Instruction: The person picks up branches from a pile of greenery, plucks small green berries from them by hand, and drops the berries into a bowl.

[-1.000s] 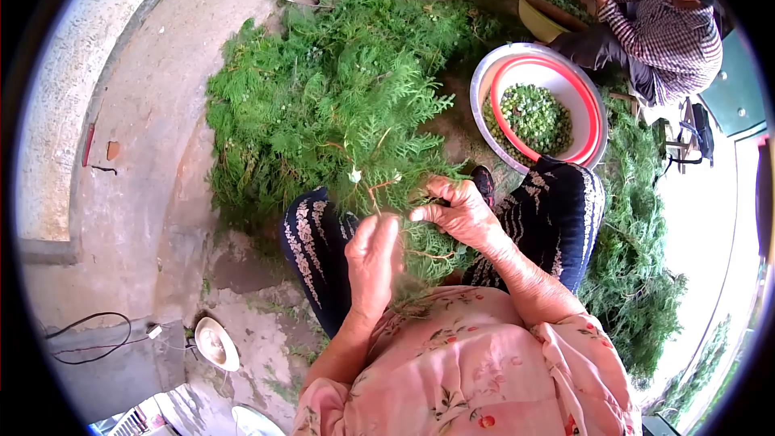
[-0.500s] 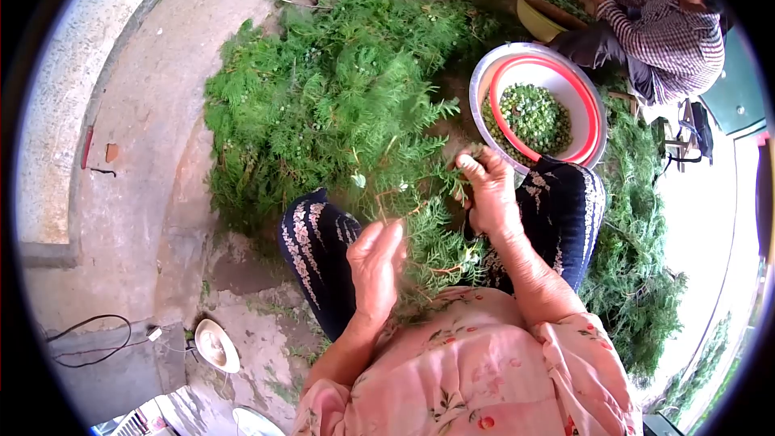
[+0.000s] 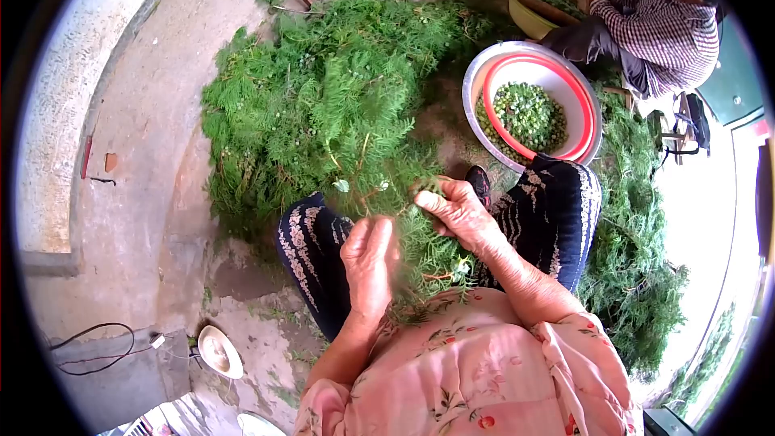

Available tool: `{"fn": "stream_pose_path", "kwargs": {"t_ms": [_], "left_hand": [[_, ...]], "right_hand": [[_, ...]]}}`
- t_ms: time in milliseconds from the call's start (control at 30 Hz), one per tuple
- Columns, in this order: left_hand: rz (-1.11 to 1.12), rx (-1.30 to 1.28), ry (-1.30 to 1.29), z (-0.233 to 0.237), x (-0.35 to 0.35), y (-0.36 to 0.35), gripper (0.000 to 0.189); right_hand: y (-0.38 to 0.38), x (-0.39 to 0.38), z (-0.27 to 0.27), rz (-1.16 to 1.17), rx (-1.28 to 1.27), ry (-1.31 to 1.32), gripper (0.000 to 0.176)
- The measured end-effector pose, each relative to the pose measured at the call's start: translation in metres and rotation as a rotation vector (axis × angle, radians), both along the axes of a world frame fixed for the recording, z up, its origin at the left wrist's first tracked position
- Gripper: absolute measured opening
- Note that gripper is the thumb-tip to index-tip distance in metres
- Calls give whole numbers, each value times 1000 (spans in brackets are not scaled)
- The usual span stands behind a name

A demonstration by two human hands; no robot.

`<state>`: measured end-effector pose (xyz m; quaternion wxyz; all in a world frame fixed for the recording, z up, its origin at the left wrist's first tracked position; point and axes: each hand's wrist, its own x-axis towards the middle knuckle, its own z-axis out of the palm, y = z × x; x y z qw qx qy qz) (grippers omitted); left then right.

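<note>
Over the lap, I note left hand closed round a feathery green cypress sprig, right hand pinching its tip: mid-plucking, I judge, and the next pull calls for a firm pinch.

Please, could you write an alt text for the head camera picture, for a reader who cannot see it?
A seated person holds a green branch over the lap in the left hand, the right hand touching its twigs. Ahead lie a big pile of green branches and a basin of small green berries; another person sits beyond it.
</note>
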<state>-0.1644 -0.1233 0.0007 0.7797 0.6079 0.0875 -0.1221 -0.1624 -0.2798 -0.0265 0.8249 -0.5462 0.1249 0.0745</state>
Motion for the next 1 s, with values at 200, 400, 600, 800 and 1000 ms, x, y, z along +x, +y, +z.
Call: {"fn": "stream_pose_path", "kwargs": {"t_ms": [200, 400, 600, 800, 1000], "left_hand": [[-36, 17, 95, 4, -6, -4, 7], [24, -5, 28, -5, -3, 6, 4], [76, -38, 31, 0, 1, 1, 6], [-16, -6, 31, 3, -1, -1, 6], [55, 99, -29, 4, -2, -3, 7]], "right_hand": [[12, 9, -19, -304, -196, -145, 16], [-22, 13, -21, -356, 371, 70, 11], [-20, 2, -22, 11, 411, 145, 23], [-1, -3, -6, 175, 186, 104, 33], [-14, 14, -17, -339, 79, 171, 16]]}}
